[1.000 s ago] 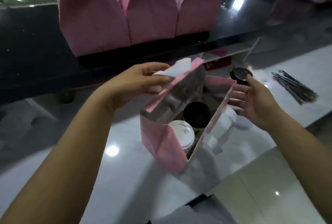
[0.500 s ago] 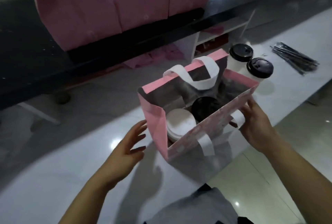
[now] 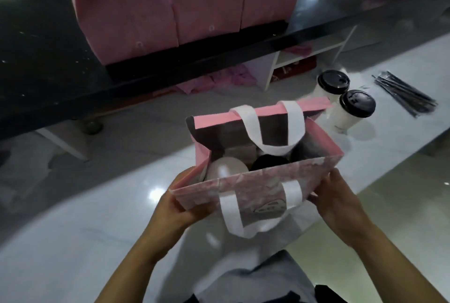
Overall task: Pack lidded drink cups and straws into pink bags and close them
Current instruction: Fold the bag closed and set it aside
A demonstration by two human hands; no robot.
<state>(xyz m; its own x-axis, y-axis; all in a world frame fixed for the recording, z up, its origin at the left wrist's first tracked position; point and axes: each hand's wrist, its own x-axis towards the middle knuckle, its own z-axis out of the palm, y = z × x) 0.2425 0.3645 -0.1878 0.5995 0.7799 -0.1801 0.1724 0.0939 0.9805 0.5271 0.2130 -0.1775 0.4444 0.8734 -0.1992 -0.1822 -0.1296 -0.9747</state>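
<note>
Both hands grip the bag (image 3: 255,182): the left hand (image 3: 181,201) is curled round the near-left corner of the rim, and the right hand (image 3: 339,201) pinches the near-right corner. The bag stands open-mouthed on the counter (image 3: 85,242), just before us. Change noted: half a second back the left hand was open and clear of the bag, off its left side. It has since closed on the corner, while the right has kept its place on the near wall. We judge that loading is over for this bag and closing begins, with the near wall to be drawn toward the far one. Inside we see a white lid (image 3: 225,169) and a black lid (image 3: 267,162), side by side. The far handle (image 3: 272,130) droops into the mouth and covers a dark shape at the right; cup or shadow, we cannot tell. No straw shows in the bag. The straws (image 3: 404,94) lie well apart at the right, beyond two loose cups (image 3: 356,104). Some fingers of both hands are hidden behind the wall, and motion blur softens the rest. The closed bags (image 3: 209,3) at the back are cut off at the top.
</note>
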